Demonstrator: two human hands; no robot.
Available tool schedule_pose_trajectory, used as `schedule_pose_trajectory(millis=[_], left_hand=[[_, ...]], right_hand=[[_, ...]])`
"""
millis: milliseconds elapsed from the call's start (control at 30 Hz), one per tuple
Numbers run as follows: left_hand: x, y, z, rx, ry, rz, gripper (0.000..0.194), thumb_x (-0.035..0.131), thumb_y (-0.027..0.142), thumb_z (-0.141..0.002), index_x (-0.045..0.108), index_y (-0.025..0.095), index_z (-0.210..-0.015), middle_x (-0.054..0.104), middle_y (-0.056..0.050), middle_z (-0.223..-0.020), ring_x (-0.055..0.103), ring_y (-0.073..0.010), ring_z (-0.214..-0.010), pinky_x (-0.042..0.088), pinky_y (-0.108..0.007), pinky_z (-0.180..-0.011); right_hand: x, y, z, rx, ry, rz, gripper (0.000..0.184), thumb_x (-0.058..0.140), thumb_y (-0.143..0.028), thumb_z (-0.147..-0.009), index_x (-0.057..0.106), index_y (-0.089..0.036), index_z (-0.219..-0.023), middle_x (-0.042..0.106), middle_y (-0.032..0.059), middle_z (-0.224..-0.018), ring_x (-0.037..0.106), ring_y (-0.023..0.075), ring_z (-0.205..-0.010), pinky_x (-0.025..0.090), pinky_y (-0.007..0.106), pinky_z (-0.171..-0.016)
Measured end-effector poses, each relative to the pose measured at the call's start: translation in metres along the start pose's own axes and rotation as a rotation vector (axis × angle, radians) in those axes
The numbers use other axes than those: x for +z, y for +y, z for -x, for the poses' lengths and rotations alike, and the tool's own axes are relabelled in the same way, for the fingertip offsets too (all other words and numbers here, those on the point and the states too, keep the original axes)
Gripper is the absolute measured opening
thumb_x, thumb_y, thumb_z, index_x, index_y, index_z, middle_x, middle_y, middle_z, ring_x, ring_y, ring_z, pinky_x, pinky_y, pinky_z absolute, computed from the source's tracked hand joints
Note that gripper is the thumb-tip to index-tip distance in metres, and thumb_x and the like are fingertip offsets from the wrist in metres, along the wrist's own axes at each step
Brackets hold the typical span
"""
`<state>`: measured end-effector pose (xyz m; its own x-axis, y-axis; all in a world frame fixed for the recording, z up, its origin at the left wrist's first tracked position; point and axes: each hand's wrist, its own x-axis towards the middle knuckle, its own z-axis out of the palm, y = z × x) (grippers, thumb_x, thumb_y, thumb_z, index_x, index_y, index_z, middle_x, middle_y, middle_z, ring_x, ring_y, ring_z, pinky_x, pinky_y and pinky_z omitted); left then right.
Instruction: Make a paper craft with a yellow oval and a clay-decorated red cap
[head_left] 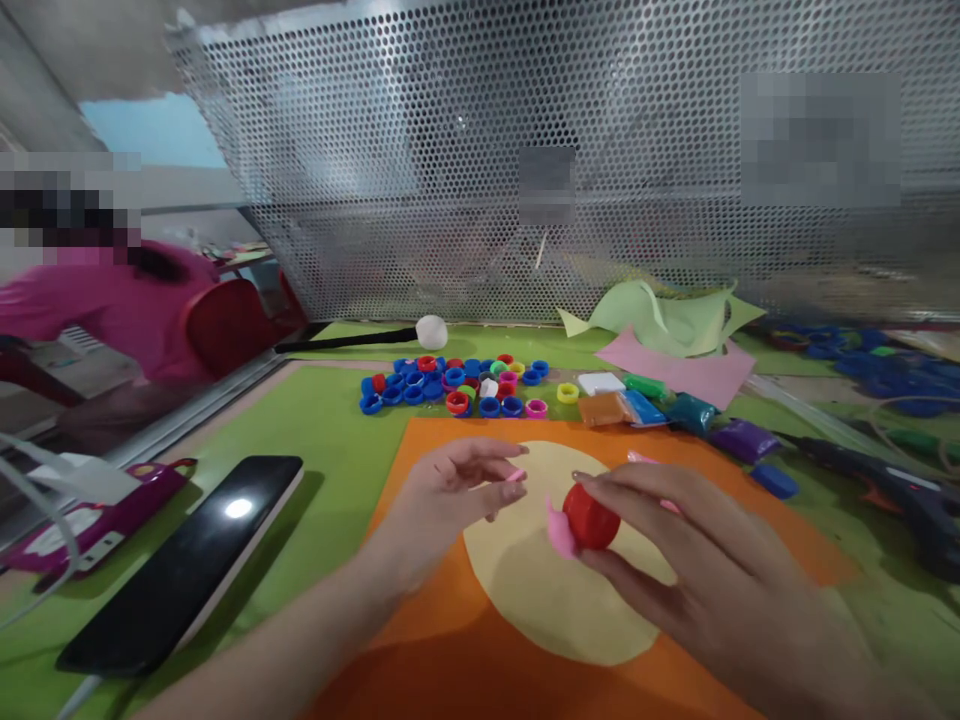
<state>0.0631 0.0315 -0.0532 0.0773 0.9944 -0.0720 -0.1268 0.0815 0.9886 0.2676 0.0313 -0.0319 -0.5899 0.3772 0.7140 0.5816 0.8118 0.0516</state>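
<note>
My right hand (705, 550) holds a red bottle cap (591, 518) between its thumb and fingers, above a pale yellow paper circle (555, 620). A flap of pink modelling clay (559, 530) sticks out from the cap's left side. To the left, my left hand (450, 492) has thumb and forefinger close together around a small pink clay bit (516, 475). Under the circle lies an orange sheet (405, 650). More pink stuff shows behind my right fingers, mostly hidden.
Several coloured bottle caps (420, 385) lie behind the orange sheet. Clay packets (600, 408) stand to their right, near crumpled paper (645, 315). A glue gun (885, 485) is at right; a phone (187, 560) and power strip (97, 520) at left. A person in pink (150, 300) sits beyond.
</note>
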Motion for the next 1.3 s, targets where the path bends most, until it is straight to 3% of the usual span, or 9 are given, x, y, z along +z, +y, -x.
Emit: schedule_pose_trajectory(millis=[133,267,533,767,1067,1300], left_hand=[[0.009,-0.005,0.01,-0.104,-0.028,0.142,0.029,0.071,0.034,-0.068,0.067,0.022,-0.094,0.07,-0.004,-0.079,0.062,-0.0142,-0.075,0.045,-0.022,-0.06],[0.019,-0.009,0.019,-0.138,-0.044,0.279,0.028,0.071,0.034,-0.07,0.067,0.027,-0.097,0.071,0.0,-0.079,0.059,-0.0098,-0.07,0.047,-0.022,-0.067],[0.024,-0.011,0.024,-0.109,-0.079,0.274,0.012,0.068,0.031,-0.074,0.071,0.024,-0.083,0.07,0.0,-0.081,0.058,-0.009,-0.069,0.047,-0.019,-0.065],[0.026,-0.008,0.026,-0.098,-0.116,0.277,0.013,0.066,0.029,-0.076,0.071,0.022,-0.085,0.07,0.0,-0.075,0.056,-0.0075,-0.06,0.047,-0.018,-0.06],[0.023,0.0,0.025,-0.053,-0.103,0.168,0.01,0.066,0.029,-0.074,0.073,0.026,-0.08,0.071,0.001,-0.078,0.058,-0.0093,-0.065,0.047,-0.018,-0.061],[0.026,0.003,0.027,-0.038,-0.092,0.114,0.01,0.064,0.026,-0.075,0.073,0.027,-0.08,0.071,0.001,-0.073,0.059,-0.0097,-0.064,0.047,-0.017,-0.06]], right_hand=[[-0.004,-0.009,-0.004,-0.043,0.0,0.003,0.033,0.036,-0.019,-0.09,0.068,-0.023,-0.081,0.069,0.0068,-0.079,0.065,0.0165,-0.069,0.056,0.026,-0.06],[-0.002,-0.011,-0.003,-0.041,0.02,0.002,0.037,0.033,-0.016,-0.09,0.068,-0.025,-0.079,0.069,0.0058,-0.075,0.065,0.0157,-0.065,0.056,0.024,-0.056],[-0.003,-0.012,-0.009,-0.069,0.018,0.013,0.041,0.031,-0.015,-0.09,0.07,-0.023,-0.078,0.07,0.0077,-0.074,0.066,0.0163,-0.065,0.056,0.023,-0.055],[-0.001,-0.012,-0.002,-0.059,0.0,-0.016,0.043,0.031,-0.016,-0.091,0.071,-0.021,-0.076,0.07,0.009,-0.075,0.066,0.0171,-0.064,0.057,0.024,-0.055],[-0.004,-0.013,-0.001,-0.031,-0.02,-0.014,0.037,0.034,-0.019,-0.091,0.07,-0.018,-0.087,0.07,0.0096,-0.077,0.065,0.0162,-0.066,0.056,0.024,-0.058],[-0.004,-0.013,0.0,-0.017,0.006,-0.046,0.037,0.033,-0.017,-0.092,0.069,-0.019,-0.084,0.069,0.0071,-0.076,0.064,0.0136,-0.065,0.055,0.022,-0.056]])
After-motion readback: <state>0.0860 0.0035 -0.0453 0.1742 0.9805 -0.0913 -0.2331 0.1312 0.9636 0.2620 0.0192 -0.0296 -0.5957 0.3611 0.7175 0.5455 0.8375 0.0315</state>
